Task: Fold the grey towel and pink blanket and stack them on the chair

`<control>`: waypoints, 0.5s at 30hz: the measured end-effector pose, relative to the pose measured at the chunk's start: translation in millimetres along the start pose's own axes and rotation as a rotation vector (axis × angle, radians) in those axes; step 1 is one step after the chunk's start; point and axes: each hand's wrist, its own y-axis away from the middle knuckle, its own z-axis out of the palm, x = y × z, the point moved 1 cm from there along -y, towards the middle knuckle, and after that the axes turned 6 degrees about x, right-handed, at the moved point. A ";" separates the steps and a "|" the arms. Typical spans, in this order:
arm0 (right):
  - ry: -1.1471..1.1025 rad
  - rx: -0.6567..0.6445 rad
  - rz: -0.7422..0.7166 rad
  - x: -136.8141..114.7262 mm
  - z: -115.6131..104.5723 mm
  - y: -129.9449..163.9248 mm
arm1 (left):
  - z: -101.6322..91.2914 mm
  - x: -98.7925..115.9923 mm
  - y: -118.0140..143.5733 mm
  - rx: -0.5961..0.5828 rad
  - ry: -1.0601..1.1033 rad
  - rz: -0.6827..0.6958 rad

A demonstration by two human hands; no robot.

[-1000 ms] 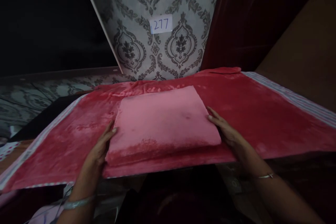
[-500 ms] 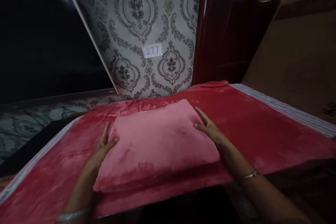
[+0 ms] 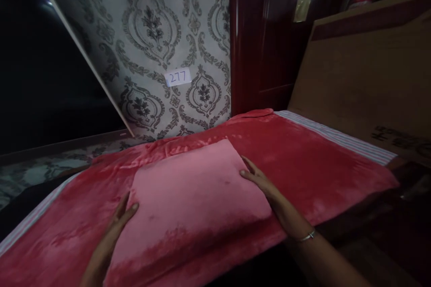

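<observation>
Your two hands bracket a folded pink cloth (image 3: 191, 197) lying on a red plush blanket (image 3: 303, 166) in a dim room.

Your left hand (image 3: 116, 224) lies flat and open against the cloth's left edge in the lower left of the frame, thumb on top, gripping nothing; your right hand (image 3: 261, 181) rests open at its right edge near the centre, fingers spread, touching but not clasping it; a thin bangle (image 3: 307, 236) circles that wrist; the cloth sits mid-frame, lower centre, on the blanket, which covers the whole surface and shows a striped border (image 3: 336, 136) along its right side; behind it, upper centre, stands a grey damask-patterned panel (image 3: 151, 31) with a white label (image 3: 178, 77) reading 277; right of it dark red wood (image 3: 262, 45); a brown board (image 3: 363, 71) at far right; darkness fills the upper left.
</observation>
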 end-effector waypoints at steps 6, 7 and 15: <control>-0.023 -0.027 0.000 -4.8 1.0 -1.2 | -4.7 3.6 -5.4 -0.044 -0.054 -0.014; -0.040 -0.034 -0.007 -4.7 1.2 -1.6 | -5.4 4.6 -6.4 -0.062 -0.065 -0.020; -0.122 -0.028 -0.014 -2.9 2.2 -0.9 | 7.3 23.0 20.9 0.025 -0.116 0.092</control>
